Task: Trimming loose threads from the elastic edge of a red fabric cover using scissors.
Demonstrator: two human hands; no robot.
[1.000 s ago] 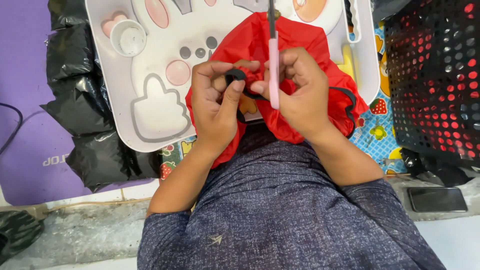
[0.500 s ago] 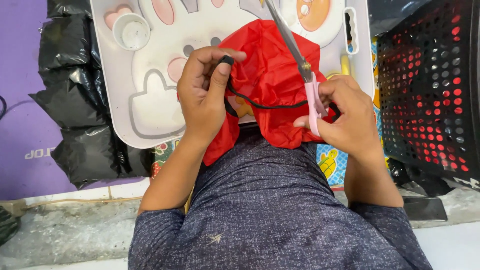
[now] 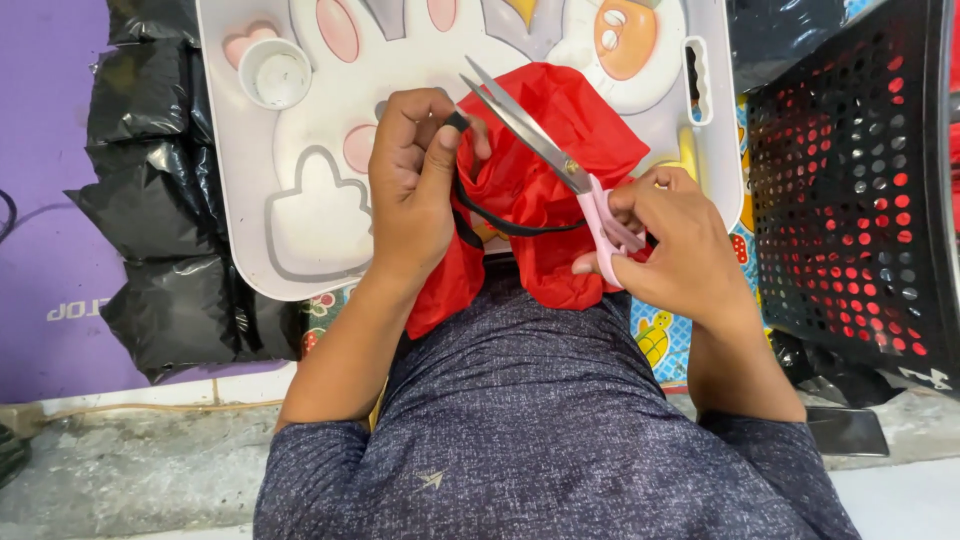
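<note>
A red fabric piece (image 3: 545, 170) lies bunched over the near edge of a white cartoon-shaped tray (image 3: 250, 200), spilling towards the person's lap. A black cord (image 3: 510, 225) runs across it. The left hand (image 3: 410, 190) pinches the cord's black end piece (image 3: 456, 122) between thumb and forefinger, lifting it above the cloth. The right hand (image 3: 670, 240) grips the pink handles of a pair of scissors (image 3: 545, 150), fingers through the loops.

A second ago both hands sat close together over the fabric with the scissors upright; now they have drawn apart, the right hand has swung out right, and the blades stand open, pointing far and left toward the pinched cord. In my judgement the cord is now presented for a snip.

Black plastic bags (image 3: 150, 210) lie left of the tray on a purple mat (image 3: 40, 150); a black perforated crate (image 3: 860, 190) stands at right.
</note>
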